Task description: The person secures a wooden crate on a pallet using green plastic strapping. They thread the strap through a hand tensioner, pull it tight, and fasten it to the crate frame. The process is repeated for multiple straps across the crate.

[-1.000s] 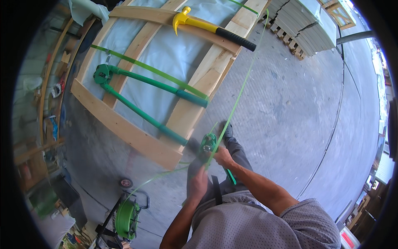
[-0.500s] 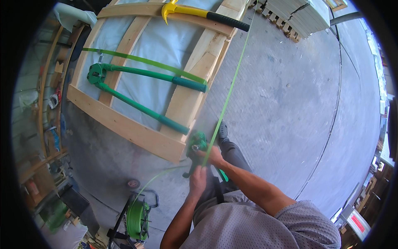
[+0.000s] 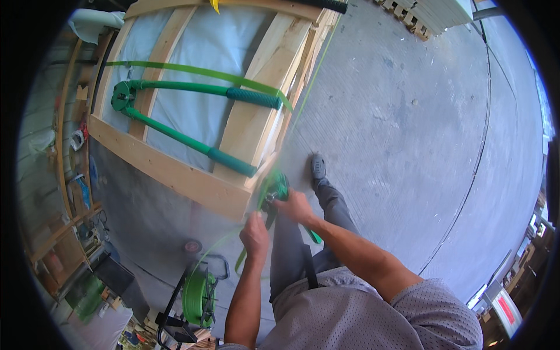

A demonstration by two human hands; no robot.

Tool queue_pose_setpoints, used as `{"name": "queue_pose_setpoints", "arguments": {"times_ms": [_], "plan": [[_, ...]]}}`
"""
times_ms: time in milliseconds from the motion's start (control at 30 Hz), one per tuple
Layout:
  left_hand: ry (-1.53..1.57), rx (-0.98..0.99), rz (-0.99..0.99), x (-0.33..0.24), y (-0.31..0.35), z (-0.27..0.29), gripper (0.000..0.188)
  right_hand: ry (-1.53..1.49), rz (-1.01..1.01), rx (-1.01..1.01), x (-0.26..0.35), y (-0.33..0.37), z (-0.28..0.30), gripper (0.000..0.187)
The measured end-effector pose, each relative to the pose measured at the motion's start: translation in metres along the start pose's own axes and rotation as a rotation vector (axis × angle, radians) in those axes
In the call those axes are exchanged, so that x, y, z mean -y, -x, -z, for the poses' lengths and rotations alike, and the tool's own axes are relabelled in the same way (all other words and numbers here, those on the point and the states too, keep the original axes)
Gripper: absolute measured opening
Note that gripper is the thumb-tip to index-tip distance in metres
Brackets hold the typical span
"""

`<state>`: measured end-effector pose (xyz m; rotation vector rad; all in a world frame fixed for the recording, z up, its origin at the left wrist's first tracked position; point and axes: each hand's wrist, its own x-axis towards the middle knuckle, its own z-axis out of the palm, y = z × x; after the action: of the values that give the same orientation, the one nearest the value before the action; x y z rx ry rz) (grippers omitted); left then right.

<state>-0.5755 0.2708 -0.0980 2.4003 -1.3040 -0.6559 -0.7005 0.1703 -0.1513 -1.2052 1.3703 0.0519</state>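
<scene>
Hands (image 3: 277,219) shifted to crate corner (image 3: 245,201), gripping green strapping tool (image 3: 273,189)

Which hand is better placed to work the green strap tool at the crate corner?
Probably the right hand: it grips the green strap tool, while the left hand holds the strap below.

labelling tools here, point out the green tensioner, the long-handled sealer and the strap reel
tensioner (image 3: 274,189): head view, its green body.
sealer (image 3: 175,135): head view, its lower handle.
strap reel (image 3: 197,297): head view, the green coil.
</scene>
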Motion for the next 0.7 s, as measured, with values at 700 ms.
{"name": "queue_pose_setpoints", "arguments": {"times_ms": [700], "plan": [[-0.073,0.011,-0.136,0.029,0.008,-0.003,0.01,-0.031,0.038,0.011,0.002,-0.004,-0.012,0.046]]}}
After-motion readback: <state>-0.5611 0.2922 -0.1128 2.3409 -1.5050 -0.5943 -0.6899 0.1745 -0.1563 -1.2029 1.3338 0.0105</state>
